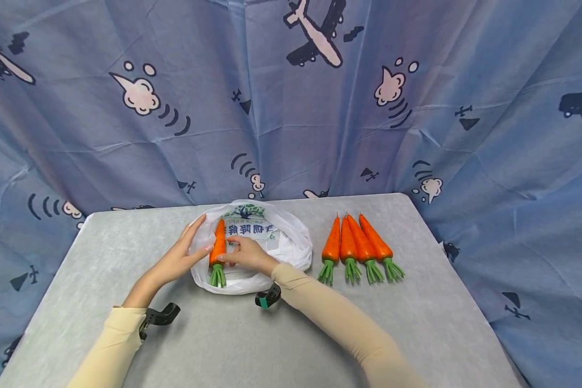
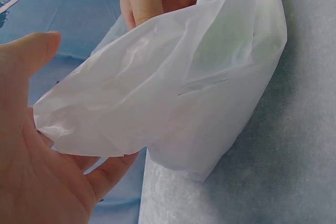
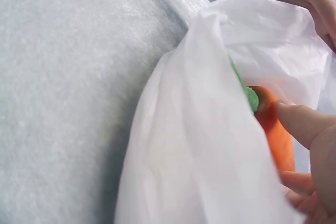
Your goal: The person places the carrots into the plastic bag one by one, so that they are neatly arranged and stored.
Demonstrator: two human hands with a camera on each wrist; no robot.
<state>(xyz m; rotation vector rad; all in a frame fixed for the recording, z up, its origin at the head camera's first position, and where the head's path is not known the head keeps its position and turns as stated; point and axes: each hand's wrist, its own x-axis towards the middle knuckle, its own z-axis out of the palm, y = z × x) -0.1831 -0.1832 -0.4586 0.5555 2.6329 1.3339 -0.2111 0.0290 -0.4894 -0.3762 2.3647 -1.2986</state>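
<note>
A white plastic bag (image 1: 286, 242) with blue print lies at the middle of the grey table (image 1: 102, 242). An orange carrot (image 1: 219, 245) with a green top sits in its mouth, tip pointing away from me. My left hand (image 1: 201, 237) holds the bag's left rim (image 2: 157, 93) between thumb and fingers and lifts it up. My right hand (image 1: 230, 254) pinches the carrot (image 3: 275, 129) near its green end, thumb (image 3: 304, 124) on top, inside the bag (image 3: 210, 145). The carrot's far tip is hidden by the film.
Several more carrots (image 1: 359, 248) lie side by side on the table right of the bag, tips pointing away. A blue printed cloth (image 1: 291, 108) hangs behind and around the table. Bare table surface lies in front of the bag and at the left.
</note>
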